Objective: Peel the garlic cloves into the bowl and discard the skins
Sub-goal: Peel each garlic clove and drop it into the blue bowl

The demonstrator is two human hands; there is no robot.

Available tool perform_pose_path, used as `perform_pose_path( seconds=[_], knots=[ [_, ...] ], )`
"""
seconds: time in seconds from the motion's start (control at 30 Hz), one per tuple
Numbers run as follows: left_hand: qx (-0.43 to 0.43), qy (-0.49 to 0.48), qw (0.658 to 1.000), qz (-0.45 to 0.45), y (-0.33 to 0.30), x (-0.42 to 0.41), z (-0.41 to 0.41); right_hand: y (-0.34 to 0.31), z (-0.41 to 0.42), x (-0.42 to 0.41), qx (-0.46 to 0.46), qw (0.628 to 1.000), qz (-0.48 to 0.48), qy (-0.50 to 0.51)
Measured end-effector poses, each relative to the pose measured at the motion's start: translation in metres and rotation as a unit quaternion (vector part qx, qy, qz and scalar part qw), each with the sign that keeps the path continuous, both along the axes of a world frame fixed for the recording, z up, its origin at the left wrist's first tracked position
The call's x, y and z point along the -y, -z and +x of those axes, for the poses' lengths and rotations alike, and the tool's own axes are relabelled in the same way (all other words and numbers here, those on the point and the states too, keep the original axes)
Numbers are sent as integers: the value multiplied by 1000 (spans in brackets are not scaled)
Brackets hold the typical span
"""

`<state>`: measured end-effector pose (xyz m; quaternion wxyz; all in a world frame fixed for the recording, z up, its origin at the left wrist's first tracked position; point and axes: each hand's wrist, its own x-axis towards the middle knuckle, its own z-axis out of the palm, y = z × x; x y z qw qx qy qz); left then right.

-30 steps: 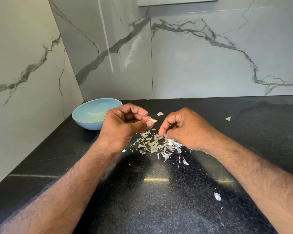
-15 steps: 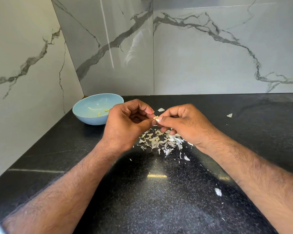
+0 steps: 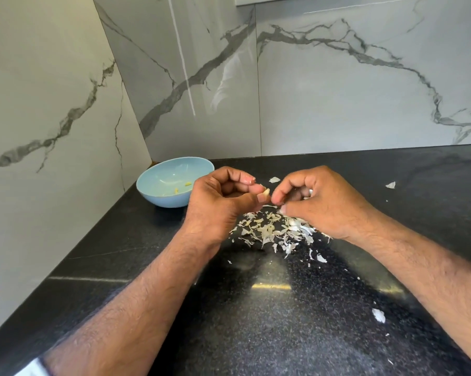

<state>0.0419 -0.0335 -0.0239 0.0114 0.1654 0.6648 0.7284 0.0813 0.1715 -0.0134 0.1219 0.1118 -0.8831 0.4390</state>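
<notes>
Progress looks like somewhere in the middle, judging by the mess. Bowl [image 3: 158,183] sits at the back left of the table [image 3: 256,321], near the corner of the marble wall, and it only has a couple of small yellowish bits in it, probably peeled cloves, so not much has landed there yet. Meanwhile the skins [image 3: 272,232] are a decent heap on the table right under and between the hands, with loose flakes scattered further out to the right and toward the near edge. None of that has been cleared away, so the discard part is all still to do.

Left hand [image 3: 218,202] has its fingers curled in and pinches a small pale clove [image 3: 266,191] between thumb and fingertip, held up just above the heap. Right hand [image 3: 318,202] is just beside it, fingers curled narrow, thumb and forefinger nearly touching the clove tip. Could be pinching a bit of skin, too small to tell honestly.

So what's left, as a guess: finish stripping this one, drop it in the bowl, then gather the skins. No unpeeled cloves show on the table; some could be hiding under the right hand.
</notes>
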Motion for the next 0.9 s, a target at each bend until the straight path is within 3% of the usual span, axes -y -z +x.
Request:
perform_pose_path(
  seconds=[0.23, 0.43, 0.9],
  knots=[
    [-9, -12, 1000, -14, 3, 0, -4, -4, -2, 0, 10, 998, -18, 59],
    [-84, -28, 989, -118, 4, 1, -4, 1, -3, 2, -30, 999, 2, 34],
    [-192, -34, 962, -190, 3, -1, 2, 9, -4, 5, -48, 995, 86, 34]
  ],
)
